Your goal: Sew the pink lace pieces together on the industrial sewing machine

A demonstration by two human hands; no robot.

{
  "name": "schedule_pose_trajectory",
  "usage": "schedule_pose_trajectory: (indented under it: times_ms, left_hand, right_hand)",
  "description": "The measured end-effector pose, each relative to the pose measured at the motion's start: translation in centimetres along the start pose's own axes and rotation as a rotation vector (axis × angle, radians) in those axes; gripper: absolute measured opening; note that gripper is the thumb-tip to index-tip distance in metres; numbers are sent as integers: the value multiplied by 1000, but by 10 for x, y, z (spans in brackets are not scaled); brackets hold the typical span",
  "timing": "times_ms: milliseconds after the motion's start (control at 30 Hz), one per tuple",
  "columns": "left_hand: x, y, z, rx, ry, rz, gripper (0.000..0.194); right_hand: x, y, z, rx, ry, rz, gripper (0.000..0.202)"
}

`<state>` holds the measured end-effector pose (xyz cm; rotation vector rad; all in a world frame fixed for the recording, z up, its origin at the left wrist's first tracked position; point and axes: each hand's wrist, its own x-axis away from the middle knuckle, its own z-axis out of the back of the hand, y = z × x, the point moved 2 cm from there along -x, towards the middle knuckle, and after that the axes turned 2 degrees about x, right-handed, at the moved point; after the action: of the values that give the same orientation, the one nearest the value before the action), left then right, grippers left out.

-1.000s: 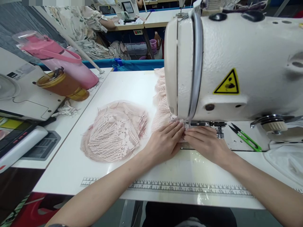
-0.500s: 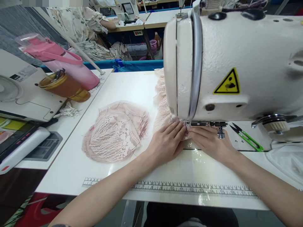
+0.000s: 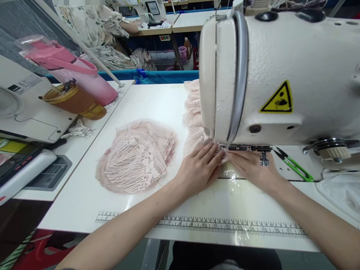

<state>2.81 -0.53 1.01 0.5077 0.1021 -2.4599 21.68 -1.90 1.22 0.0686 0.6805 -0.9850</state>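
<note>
Left hand [image 3: 199,165] flat on pink lace [image 3: 194,125], fingers unclenched; right hand [image 3: 254,168] at its edge, grip unclear.

The pale pink lace fabric [image 3: 193,112] lay on the white table [image 3: 157,101], running from the far side toward the person, its right side partly hidden by the sewing machine [image 3: 270,67]. Its far stretch was bunched in soft, uneven ruffles; nearer, fine pale lines streaked the sheer ground. The near end lay under the left hand's [image 3: 198,167] fingers, a small patterned patch showing between them and the right hand [image 3: 254,170].
</note>
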Motion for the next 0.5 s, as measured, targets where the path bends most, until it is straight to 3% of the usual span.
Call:
schedule_pose_trajectory:
  times_ms: [267, 500]
  left_hand:
    - [-2, -2, 0, -15, 60, 0, 29]
    - [1, -2, 2, 41, 44, -98, 24]
  right_hand:
    - [5, 6, -11, 28, 22, -40, 19]
    - [4, -3, -4, 214, -51, 59, 22]
